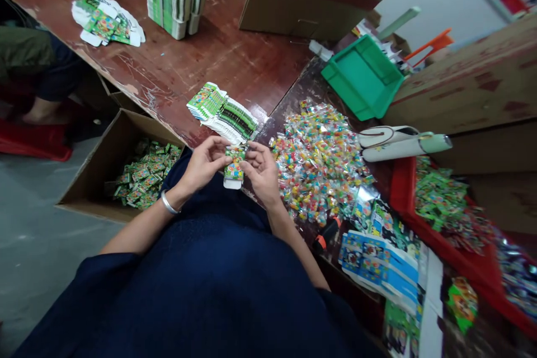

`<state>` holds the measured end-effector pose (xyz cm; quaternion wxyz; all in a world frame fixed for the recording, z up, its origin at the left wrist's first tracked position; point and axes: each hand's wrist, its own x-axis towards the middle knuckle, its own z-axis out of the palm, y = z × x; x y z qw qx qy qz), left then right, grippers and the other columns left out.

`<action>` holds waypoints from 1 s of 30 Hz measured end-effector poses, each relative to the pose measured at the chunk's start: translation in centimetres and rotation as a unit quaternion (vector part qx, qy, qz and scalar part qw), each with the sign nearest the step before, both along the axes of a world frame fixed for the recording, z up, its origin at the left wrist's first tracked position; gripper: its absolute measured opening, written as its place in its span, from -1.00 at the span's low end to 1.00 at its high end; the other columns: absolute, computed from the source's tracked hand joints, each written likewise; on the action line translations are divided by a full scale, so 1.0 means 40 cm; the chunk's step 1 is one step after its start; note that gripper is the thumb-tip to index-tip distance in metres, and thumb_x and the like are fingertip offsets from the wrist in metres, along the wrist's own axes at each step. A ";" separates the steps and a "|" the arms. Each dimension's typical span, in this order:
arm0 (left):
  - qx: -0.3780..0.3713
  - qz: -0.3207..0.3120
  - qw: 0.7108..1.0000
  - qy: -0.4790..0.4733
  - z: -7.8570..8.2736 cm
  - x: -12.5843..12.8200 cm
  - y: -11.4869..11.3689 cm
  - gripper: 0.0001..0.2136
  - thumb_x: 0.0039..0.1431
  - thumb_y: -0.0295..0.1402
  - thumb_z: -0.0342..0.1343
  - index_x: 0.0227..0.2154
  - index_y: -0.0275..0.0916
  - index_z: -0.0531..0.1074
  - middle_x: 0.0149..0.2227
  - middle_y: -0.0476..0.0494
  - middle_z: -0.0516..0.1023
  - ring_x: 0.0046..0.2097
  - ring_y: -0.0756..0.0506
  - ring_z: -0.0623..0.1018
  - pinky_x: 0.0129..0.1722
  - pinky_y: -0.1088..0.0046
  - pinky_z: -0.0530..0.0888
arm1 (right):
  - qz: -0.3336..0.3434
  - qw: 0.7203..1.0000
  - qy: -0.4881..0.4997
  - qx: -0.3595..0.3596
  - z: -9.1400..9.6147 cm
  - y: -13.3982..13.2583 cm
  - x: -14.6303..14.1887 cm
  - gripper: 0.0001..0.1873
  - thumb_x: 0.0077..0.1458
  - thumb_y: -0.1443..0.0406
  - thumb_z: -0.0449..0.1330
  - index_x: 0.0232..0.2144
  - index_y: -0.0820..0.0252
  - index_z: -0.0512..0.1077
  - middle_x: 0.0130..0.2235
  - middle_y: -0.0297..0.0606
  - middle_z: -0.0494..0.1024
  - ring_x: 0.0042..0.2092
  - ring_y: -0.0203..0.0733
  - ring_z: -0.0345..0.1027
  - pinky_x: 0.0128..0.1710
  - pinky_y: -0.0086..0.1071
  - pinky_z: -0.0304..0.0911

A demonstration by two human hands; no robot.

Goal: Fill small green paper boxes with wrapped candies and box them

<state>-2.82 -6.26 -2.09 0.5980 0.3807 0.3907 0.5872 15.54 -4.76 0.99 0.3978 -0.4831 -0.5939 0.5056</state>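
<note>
Between my two hands is a small green printed candy box [234, 170], with a white flap at its lower end. My left hand [206, 163], with a silver bangle at the wrist, pinches the box's left side. On its right side, the thumb and fingers of my right hand [262, 172] grip it near the top. Just beyond my hands lies a fanned row of flat green boxes [222, 112]. To the right of my right hand spreads a heap of clear-wrapped colourful candies [319, 156].
An open cardboard carton [92, 179] at the left contains many small green boxes. Bundled flat boxes [174, 3] stand further back. A green tray [364, 75], a red bin [403, 187], an orange-and-black tool [326, 235] and blue printed sheets [377, 263] lie rightward. Another person's leg [50, 61] shows left.
</note>
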 end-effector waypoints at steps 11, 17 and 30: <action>0.056 -0.138 0.980 0.134 -0.025 -0.038 -0.029 -0.34 0.01 -0.33 0.45 0.21 -0.20 0.41 -0.16 -0.14 0.60 -0.13 -0.12 0.61 -0.13 0.38 0.57 | 0.031 0.998 0.002 -0.053 -0.017 -0.021 0.007 -0.48 0.04 -0.01 0.46 -0.04 0.08 0.49 -0.26 -0.32 0.66 -0.27 -0.19 0.53 -0.22 -0.32 0.45; 0.008 -0.209 0.971 0.112 -0.029 -0.030 -0.032 -0.56 0.12 -0.26 0.39 0.05 -0.28 0.54 -0.08 -0.24 0.68 -0.19 -0.12 0.66 -0.21 0.36 0.61 | -0.147 0.956 -0.228 0.109 0.031 0.071 0.195 -0.60 0.17 -0.03 0.35 -0.12 0.11 0.53 -0.11 -0.13 0.65 -0.06 -0.01 0.51 0.01 -0.10 0.42; 0.011 -0.125 0.988 0.085 -0.042 0.024 -0.009 -0.63 0.20 -0.22 0.34 0.01 -0.24 0.50 -0.07 -0.21 0.71 -0.14 -0.12 0.69 -0.08 0.30 0.63 | -0.165 0.890 -0.421 0.053 -0.040 0.160 0.343 -0.91 0.06 0.23 0.31 -0.38 0.12 0.52 -0.33 -0.19 0.65 -0.25 -0.02 0.49 -0.14 -0.17 0.35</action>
